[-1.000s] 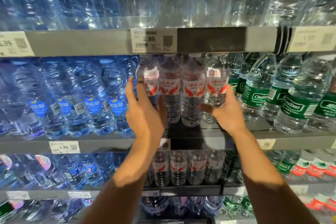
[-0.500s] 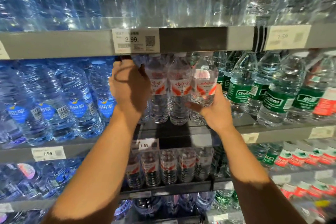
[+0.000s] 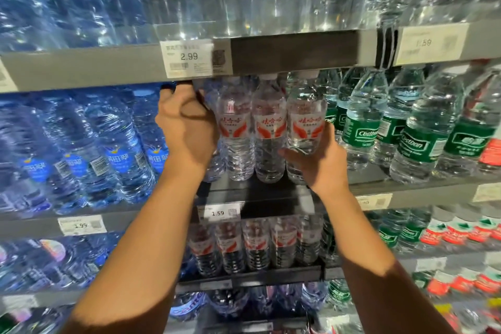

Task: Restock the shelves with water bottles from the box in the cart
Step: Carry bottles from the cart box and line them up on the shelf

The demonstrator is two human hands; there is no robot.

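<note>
Three clear water bottles with red-and-white labels stand side by side at the front of the middle shelf (image 3: 260,192). My left hand (image 3: 187,130) is curled round a bottle at the left of this row; that bottle is mostly hidden behind the hand. My right hand (image 3: 321,164) grips the lower part of the rightmost red-label bottle (image 3: 306,119), which hangs a little above the shelf. The centre bottle (image 3: 268,127) and its left neighbour (image 3: 234,127) stand upright on the shelf.
Blue-label bottles (image 3: 116,154) crowd the shelf to the left, green-label bottles (image 3: 417,138) to the right. The upper shelf edge (image 3: 298,51) with price tags hangs just over the bottle caps. More red-label bottles (image 3: 254,247) stand on the shelf below.
My left hand rose from beside the row and curled round the left bottle near its top. My right hand has pushed the right bottle in line with the others.
</note>
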